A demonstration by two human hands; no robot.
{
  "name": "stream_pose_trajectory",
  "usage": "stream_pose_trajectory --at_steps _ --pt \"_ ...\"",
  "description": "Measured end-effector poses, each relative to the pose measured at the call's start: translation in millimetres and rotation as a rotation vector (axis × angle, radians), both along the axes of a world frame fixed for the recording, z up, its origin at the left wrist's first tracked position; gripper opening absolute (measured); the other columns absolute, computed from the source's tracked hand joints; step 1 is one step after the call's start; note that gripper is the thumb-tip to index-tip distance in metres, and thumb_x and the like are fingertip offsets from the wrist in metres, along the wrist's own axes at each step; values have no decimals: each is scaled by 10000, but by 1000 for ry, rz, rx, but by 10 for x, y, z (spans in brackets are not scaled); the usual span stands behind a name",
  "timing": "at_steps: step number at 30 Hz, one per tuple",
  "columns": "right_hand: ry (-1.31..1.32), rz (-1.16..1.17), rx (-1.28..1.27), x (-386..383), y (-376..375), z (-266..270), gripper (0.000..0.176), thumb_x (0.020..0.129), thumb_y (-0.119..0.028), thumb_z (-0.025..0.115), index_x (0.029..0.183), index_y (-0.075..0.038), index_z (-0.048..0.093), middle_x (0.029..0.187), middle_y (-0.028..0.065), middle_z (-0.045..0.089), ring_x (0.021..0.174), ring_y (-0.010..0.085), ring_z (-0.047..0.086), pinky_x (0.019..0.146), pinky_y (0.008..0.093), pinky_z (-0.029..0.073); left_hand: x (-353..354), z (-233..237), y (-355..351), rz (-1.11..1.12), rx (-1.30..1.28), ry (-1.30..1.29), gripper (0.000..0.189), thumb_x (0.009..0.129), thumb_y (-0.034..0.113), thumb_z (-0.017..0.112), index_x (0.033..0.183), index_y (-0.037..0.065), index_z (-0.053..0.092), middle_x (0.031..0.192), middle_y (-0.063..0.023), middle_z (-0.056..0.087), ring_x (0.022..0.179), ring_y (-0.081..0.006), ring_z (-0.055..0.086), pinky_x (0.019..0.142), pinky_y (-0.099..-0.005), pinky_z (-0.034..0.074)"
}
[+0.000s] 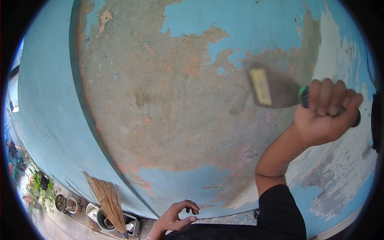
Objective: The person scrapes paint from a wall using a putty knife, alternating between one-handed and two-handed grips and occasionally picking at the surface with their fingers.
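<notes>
Peeling blue wall [248, 24]; right hand [326, 116] grips scraper [276, 90]; left hand [174, 218] loosely curled, empty.

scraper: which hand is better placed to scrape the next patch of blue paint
Right. The right hand grips the scraper, blade at the wall beside remaining blue paint. The left hand is low, empty, well below the scraper.

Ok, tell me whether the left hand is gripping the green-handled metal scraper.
No, the right hand grips the green-handled metal scraper; the left hand is empty.
</notes>
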State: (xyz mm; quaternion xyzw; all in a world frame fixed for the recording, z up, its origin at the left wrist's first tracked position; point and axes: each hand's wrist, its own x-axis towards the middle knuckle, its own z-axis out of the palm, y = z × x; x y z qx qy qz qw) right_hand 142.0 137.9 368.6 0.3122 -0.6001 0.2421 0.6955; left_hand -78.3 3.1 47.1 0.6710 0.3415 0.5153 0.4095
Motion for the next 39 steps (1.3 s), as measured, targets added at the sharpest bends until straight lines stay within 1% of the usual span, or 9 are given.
stream_pose_trajectory --at_steps 17,20,23,25,31,32,33,35,39 --pt "-51 69 31 -119 43 -88 406 1033 -295 443 666 -167 328 571 -36 318 447 70 266 446 262 258 92 59 -27 -14 -4 5 318 861 254 698 1058 23 599 964 -91 662 896 -202 621 805 -329 469" --pt "-84 -68 -257 -453 91 -215 411 1027 -289 453 651 -168 338 550 -39 296 437 70 256 435 265 251 111 60 -40 -22 16 29 321 862 259 697 1057 24 598 965 -91 662 894 -203 621 803 -329 469" --pt "70 114 -17 -82 -37 -132 390 1026 -296 448 682 -150 336 549 -33 297 436 82 261 437 261 253 84 5 -27 8 36 18 337 874 299 685 1047 24 594 960 -86 658 900 -205 618 797 -330 466" --pt "119 -149 -146 -205 98 -193 386 1027 -305 450 689 -148 347 557 -33 306 435 79 257 432 259 252 81 -6 -57 21 6 1 330 872 292 684 1043 24 598 963 -82 658 900 -200 614 799 -331 464" --pt "58 132 4 -5 52 -120 385 1037 -287 406 691 -132 337 576 -25 336 440 89 254 444 249 258 113 27 -9 -11 -17 7 330 863 296 682 1033 25 603 965 -83 658 899 -200 611 802 -332 460" --pt "129 -285 -196 -191 249 -183 397 1041 -306 389 686 -135 342 575 -25 337 441 87 264 437 252 257 135 23 -16 -11 -18 28 332 863 298 682 1035 26 603 966 -84 659 903 -200 614 803 -332 461" --pt "127 -293 -205 -191 275 -235 397 1041 -306 389 686 -135 342 575 -25 337 441 87 264 437 252 257 148 34 -31 -19 -27 27 332 863 298 682 1035 26 603 966 -84 659 903 -200 614 803 -332 461" --pt "-146 -1 -94 -190 307 -229 407 1053 -329 348 693 -139 349 577 -24 354 444 100 277 427 285 271 159 100 -3 -72 11 24 317 853 237 711 1061 24 603 972 -92 666 902 -200 622 797 -321 467" --pt "71 52 -184 -7 140 -149 423 1040 -323 414 658 -173 311 561 -46 287 443 64 266 433 253 261 137 67 27 -33 7 18 325 865 275 693 1049 23 601 966 -90 661 899 -203 620 805 -327 468"
